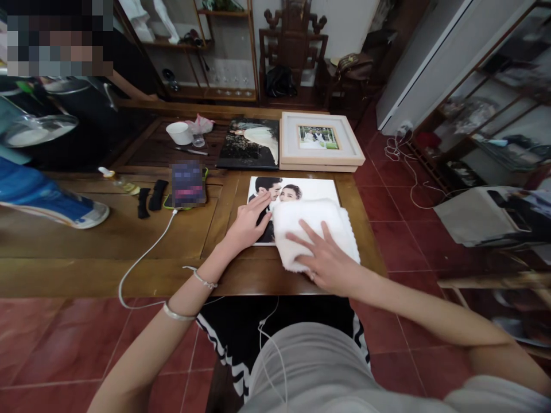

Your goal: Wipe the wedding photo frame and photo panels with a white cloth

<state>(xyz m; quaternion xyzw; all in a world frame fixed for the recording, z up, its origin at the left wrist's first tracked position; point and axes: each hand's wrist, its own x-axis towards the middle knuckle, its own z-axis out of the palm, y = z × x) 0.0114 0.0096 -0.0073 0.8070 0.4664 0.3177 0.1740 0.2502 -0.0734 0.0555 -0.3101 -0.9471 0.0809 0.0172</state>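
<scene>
A photo print (321, 189) showing two people lies flat on the wooden table in front of me. My left hand (252, 221) rests on its left side, fingers stretched out flat. Over the lower right part of the print lies a folded white towel (316, 215), which hides that part and hangs past the print's right and lower edges. My right hand (329, 261) presses on the towel from above with its fingers spread. Behind the print are a dark photo panel (252, 143) and a pale framed photo (293, 137), side by side.
Left of the print, a phone (188, 183) is plugged into a white cable (129, 269). Near it are two black strips (150, 198), a small dropper bottle (123, 182) and a blue packet (47, 192). A white cup (179, 133) stands farther back. Another person's arm (129, 86) shows at the far left.
</scene>
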